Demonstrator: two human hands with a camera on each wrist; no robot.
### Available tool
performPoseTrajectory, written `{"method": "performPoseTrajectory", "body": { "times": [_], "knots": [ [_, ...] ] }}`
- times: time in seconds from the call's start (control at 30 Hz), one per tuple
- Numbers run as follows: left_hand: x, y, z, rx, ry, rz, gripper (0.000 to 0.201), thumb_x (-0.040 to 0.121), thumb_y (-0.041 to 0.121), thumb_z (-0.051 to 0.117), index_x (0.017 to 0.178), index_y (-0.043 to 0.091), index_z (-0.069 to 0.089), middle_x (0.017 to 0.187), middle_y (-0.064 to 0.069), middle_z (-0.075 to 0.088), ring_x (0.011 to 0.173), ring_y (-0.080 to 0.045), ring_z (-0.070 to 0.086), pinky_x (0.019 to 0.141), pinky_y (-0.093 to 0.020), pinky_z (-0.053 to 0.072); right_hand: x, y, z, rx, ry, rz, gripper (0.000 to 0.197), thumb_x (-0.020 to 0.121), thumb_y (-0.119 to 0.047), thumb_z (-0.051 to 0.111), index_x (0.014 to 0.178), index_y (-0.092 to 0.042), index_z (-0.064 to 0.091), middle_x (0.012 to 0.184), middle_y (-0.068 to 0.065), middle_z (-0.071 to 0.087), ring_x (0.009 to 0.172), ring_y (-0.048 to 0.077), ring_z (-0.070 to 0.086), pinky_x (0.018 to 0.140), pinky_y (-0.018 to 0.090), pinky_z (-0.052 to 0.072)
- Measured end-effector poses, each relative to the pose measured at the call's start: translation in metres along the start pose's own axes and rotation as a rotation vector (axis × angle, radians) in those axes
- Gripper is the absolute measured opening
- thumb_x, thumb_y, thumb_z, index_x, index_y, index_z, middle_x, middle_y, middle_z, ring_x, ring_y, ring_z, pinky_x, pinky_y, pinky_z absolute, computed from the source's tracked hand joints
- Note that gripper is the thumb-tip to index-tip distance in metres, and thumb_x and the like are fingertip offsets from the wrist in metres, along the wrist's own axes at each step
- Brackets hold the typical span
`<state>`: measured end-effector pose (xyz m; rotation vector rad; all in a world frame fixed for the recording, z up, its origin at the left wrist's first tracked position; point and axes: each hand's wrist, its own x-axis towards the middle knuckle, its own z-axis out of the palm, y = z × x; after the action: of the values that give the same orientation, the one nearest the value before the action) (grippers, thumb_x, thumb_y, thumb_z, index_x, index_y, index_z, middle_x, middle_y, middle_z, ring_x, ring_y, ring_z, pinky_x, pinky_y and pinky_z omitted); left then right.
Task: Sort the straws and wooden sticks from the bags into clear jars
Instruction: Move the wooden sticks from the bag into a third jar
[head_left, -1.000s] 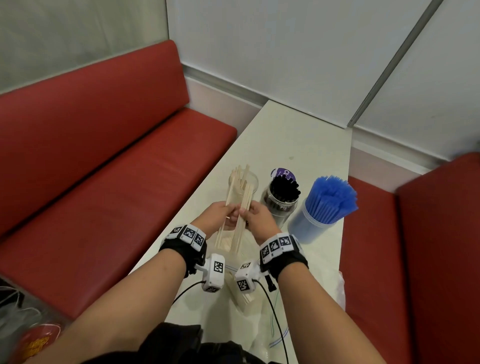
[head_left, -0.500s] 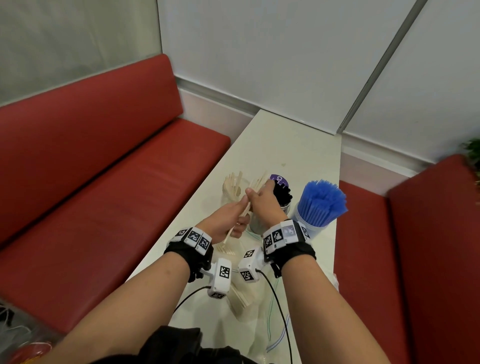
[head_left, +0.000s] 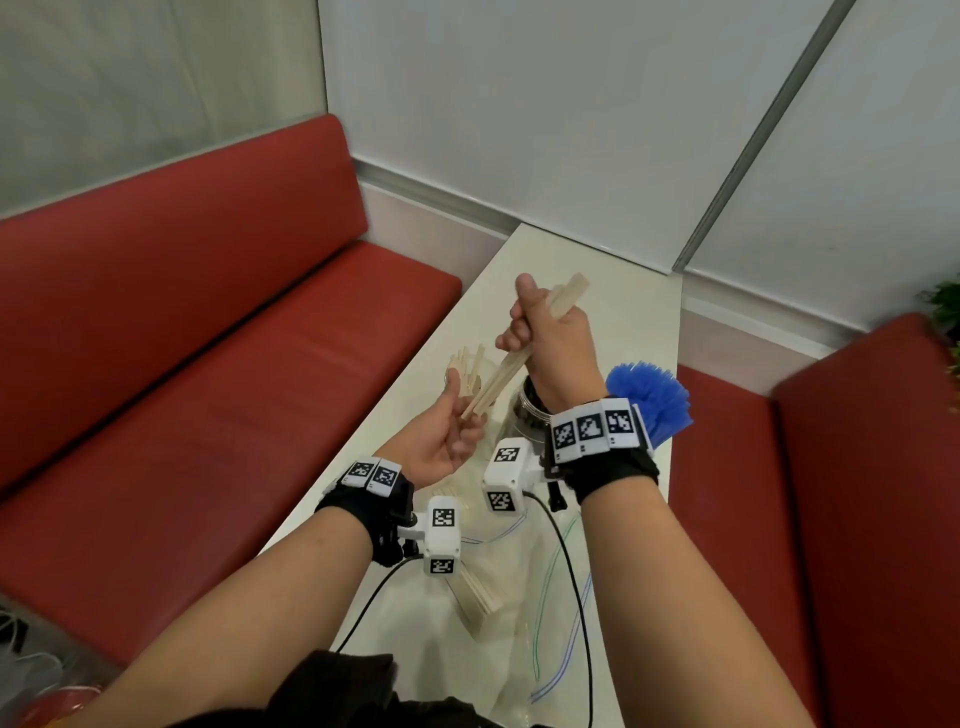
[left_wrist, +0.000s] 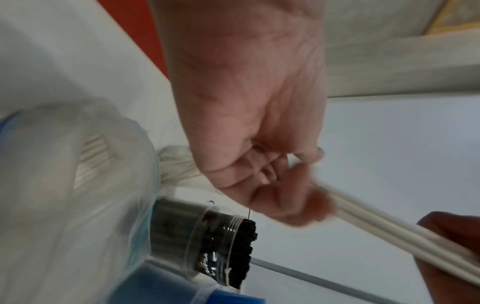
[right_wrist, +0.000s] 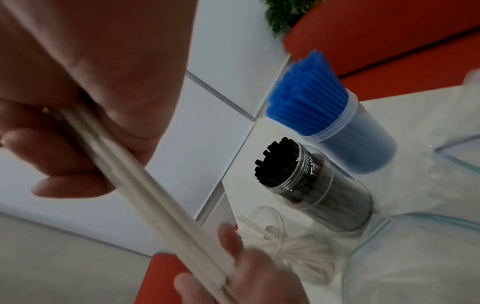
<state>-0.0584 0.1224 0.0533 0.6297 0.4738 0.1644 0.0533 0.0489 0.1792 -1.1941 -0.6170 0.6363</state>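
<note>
So the wooden sticks (head_left: 500, 378) are gripped tight in the raised right hand (head_left: 553, 338), slanted down toward the left hand (head_left: 439, 441) cupping their lower tips (pinched or not, can't be told), right by the jar (head_left: 450, 376).

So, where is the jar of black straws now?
In the right wrist view, the jar of black straws stands mid-right on the table, between the jar of blue straws and the jar of wooden sticks.
</note>
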Motion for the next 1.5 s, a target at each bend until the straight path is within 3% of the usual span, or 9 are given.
{"method": "performPoseTrajectory", "body": {
  "times": [0.1, 0.27, 0.37, 0.63, 0.83, 0.93, 1.1, 1.27, 1.5],
  "knots": [
    [0.001, -0.001, 0.007, -0.22, -0.025, -0.023, 0.059, 0.092, 0.057, 0.052, 0.099, 0.002, 0.072, 0.091, -0.012, 0.068, 0.079, -0.02, 0.071, 0.056, -0.023, 0.058, -0.01, 0.008, 0.014, -0.087, -0.027, 0.006, 0.042, 0.095, -0.035, 0.069, 0.062, -0.015, 0.052, 0.052, 0.002, 0.046, 0.053, 0.02, 0.054, 0.074, 0.041, 0.057],
    [-0.001, -0.006, 0.01, -0.323, -0.005, -0.037, 0.035, 0.096, 0.029, 0.062, 0.112, -0.001, 0.059, 0.096, -0.017, 0.066, 0.079, -0.023, 0.071, 0.056, -0.023, 0.059, -0.022, 0.017, 0.019, -0.205, -0.066, 0.091, 0.037, 0.09, -0.03, 0.074, 0.064, -0.016, 0.053, 0.057, 0.003, 0.051, 0.065, 0.022, 0.065, 0.08, 0.043, 0.057],
    [-0.003, -0.005, 0.008, -0.341, 0.052, -0.063, 0.022, 0.087, 0.022, 0.068, 0.09, 0.001, 0.062, 0.089, -0.015, 0.067, 0.061, -0.015, 0.066, 0.042, -0.018, 0.051, -0.025, 0.015, 0.019, -0.239, -0.111, 0.091, 0.028, 0.088, -0.022, 0.075, 0.069, -0.014, 0.056, 0.059, -0.002, 0.059, 0.067, 0.018, 0.068, 0.08, 0.041, 0.058],
    [-0.009, -0.002, 0.0, -0.134, 0.008, -0.086, 0.03, 0.083, 0.039, 0.065, 0.068, 0.013, 0.059, 0.057, 0.004, 0.044, 0.035, -0.003, 0.028, 0.03, -0.015, 0.017, -0.021, 0.005, 0.008, -0.434, -0.231, 0.186, 0.028, 0.095, -0.023, 0.068, 0.073, -0.006, 0.061, 0.079, 0.017, 0.064, 0.077, 0.024, 0.068, 0.077, 0.038, 0.057],
    [-0.003, 0.003, -0.01, -0.001, 0.147, 0.065, 0.03, 0.086, 0.042, 0.068, 0.087, 0.013, 0.06, 0.062, 0.002, 0.049, 0.04, -0.003, 0.03, 0.034, -0.015, 0.022, -0.001, -0.02, -0.013, -0.661, -0.391, 0.296, 0.018, 0.09, -0.007, 0.069, 0.095, 0.01, 0.069, 0.079, 0.02, 0.07, 0.064, 0.025, 0.065, 0.057, 0.028, 0.055],
    [0.004, 0.001, -0.013, 0.014, 0.278, 0.128, 0.034, 0.098, 0.038, 0.055, 0.097, 0.005, 0.063, 0.069, -0.005, 0.061, 0.05, -0.01, 0.051, 0.044, -0.019, 0.04, 0.01, -0.021, -0.012, -0.643, -0.258, 0.227, 0.018, 0.089, -0.002, 0.069, 0.094, 0.015, 0.066, 0.073, 0.022, 0.068, 0.054, 0.024, 0.064, 0.06, 0.032, 0.058],
    [0.003, -0.022, -0.032, 0.639, 0.253, 0.02, 0.025, 0.103, 0.013, 0.046, 0.105, -0.006, 0.061, 0.088, -0.017, 0.067, 0.074, -0.023, 0.066, 0.074, -0.031, 0.057, 0.041, -0.007, -0.01, -0.79, 0.042, 0.095, 0.012, 0.088, -0.007, 0.067, 0.089, 0.005, 0.07, 0.077, 0.026, 0.073, 0.057, 0.029, 0.067, 0.073, 0.042, 0.058],
    [-0.001, -0.042, -0.05, 1.598, 0.047, -0.026, 0.024, 0.095, 0.01, 0.056, 0.115, 0.007, 0.07, 0.12, -0.008, 0.065, 0.111, -0.021, 0.059, 0.098, -0.025, 0.042, 0.054, 0.035, -0.007, -0.915, 0.103, 0.145, 0.018, 0.091, -0.011, 0.064, 0.096, 0.004, 0.07, 0.085, 0.025, 0.074, 0.08, 0.037, 0.073, 0.081, 0.043, 0.059],
    [0.003, -0.061, -0.064, 2.252, -0.223, -0.184, 0.05, 0.1, 0.009, 0.046, 0.149, 0.012, 0.037, 0.153, -0.011, 0.034, 0.138, -0.029, 0.036, 0.114, -0.035, 0.028, 0.065, 0.082, -0.006, -0.961, 0.107, 0.21, 0.018, 0.091, -0.014, 0.068, 0.095, 0.003, 0.07, 0.081, 0.019, 0.074, 0.069, 0.031, 0.073, 0.075, 0.037, 0.06]
  ]
}}
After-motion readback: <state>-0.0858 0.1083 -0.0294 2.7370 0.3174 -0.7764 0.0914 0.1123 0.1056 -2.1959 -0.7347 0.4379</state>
